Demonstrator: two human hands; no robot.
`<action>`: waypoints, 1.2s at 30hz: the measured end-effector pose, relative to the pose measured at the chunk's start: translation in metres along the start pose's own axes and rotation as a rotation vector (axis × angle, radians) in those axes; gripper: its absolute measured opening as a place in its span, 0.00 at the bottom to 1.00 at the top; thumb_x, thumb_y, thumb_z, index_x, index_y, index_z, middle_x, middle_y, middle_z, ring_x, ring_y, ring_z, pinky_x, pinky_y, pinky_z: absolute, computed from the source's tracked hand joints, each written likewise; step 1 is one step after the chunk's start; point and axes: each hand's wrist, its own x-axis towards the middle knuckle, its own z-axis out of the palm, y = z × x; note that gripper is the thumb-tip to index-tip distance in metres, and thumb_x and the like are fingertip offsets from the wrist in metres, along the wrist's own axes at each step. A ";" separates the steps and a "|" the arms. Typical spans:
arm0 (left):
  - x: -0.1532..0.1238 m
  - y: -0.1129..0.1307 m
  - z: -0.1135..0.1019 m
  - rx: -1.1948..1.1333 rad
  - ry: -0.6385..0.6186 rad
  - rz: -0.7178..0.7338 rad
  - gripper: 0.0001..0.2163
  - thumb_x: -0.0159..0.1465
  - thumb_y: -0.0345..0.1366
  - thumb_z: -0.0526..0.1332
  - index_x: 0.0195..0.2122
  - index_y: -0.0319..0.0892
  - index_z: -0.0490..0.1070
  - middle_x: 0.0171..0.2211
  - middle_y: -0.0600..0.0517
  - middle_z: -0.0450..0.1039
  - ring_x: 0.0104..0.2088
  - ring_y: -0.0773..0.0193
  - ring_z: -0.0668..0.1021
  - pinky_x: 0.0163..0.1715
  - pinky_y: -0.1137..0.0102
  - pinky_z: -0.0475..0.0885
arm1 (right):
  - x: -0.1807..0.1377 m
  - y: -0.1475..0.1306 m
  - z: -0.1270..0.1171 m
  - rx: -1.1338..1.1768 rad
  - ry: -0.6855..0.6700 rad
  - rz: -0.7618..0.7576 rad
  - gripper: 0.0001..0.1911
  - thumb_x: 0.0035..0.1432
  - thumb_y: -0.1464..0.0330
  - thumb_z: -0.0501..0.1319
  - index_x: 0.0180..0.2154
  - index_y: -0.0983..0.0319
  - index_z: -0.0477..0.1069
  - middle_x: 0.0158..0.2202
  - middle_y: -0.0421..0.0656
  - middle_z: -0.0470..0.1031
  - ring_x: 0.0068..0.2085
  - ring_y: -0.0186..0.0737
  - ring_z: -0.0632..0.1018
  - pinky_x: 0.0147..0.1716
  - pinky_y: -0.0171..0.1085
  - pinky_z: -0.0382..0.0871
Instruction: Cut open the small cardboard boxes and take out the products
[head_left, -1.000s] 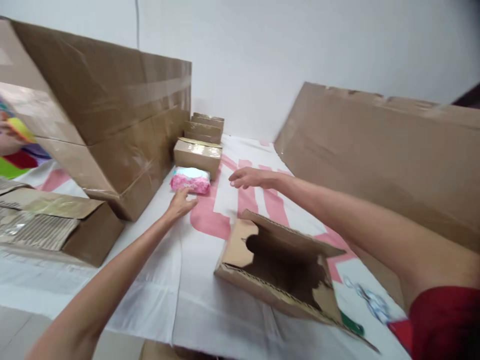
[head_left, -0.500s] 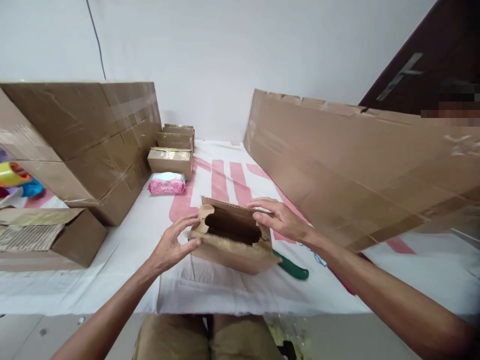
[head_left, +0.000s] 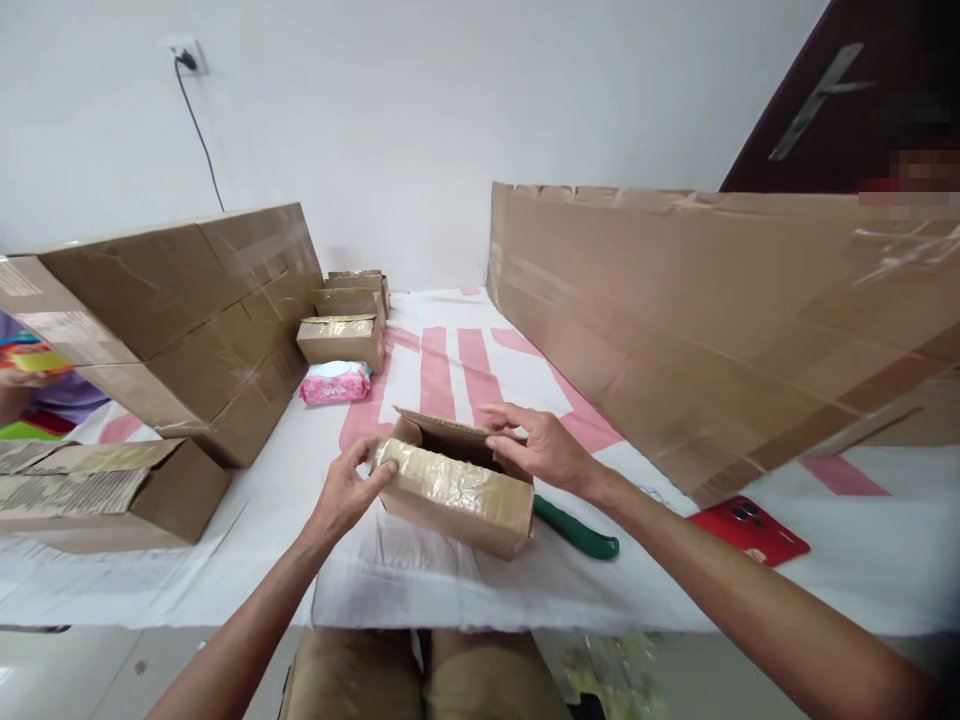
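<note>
A small open cardboard box (head_left: 457, 495) with shiny tape on its near side rests on the white cloth in front of me. My left hand (head_left: 346, 492) grips its left end, fingers curled round the corner. My right hand (head_left: 541, 447) holds the far top edge, fingers bent over the rim. Farther back on the left lies a pink packet of wipes (head_left: 334, 381), untouched. Behind it stand several small taped boxes (head_left: 341, 338).
A big taped carton (head_left: 172, 320) fills the left side, a low open carton (head_left: 97, 490) sits in front of it. A long cardboard sheet (head_left: 697, 320) leans at the right. A green-handled tool (head_left: 576, 528) and a red phone (head_left: 748, 530) lie near the front edge.
Both hands drew back from the pink packet to the open box, then turned it so that its taped side faces me. The view widened, and the red phone came into sight.
</note>
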 end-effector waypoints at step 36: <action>0.075 -0.166 -0.088 -0.052 0.613 -0.352 0.29 0.58 0.41 0.65 0.60 0.40 0.65 0.55 0.39 0.73 0.57 0.48 0.76 0.61 0.51 0.70 | 0.162 0.062 0.234 0.244 0.019 0.079 0.49 0.52 0.69 0.67 0.73 0.55 0.50 0.67 0.51 0.66 0.64 0.53 0.71 0.60 0.53 0.71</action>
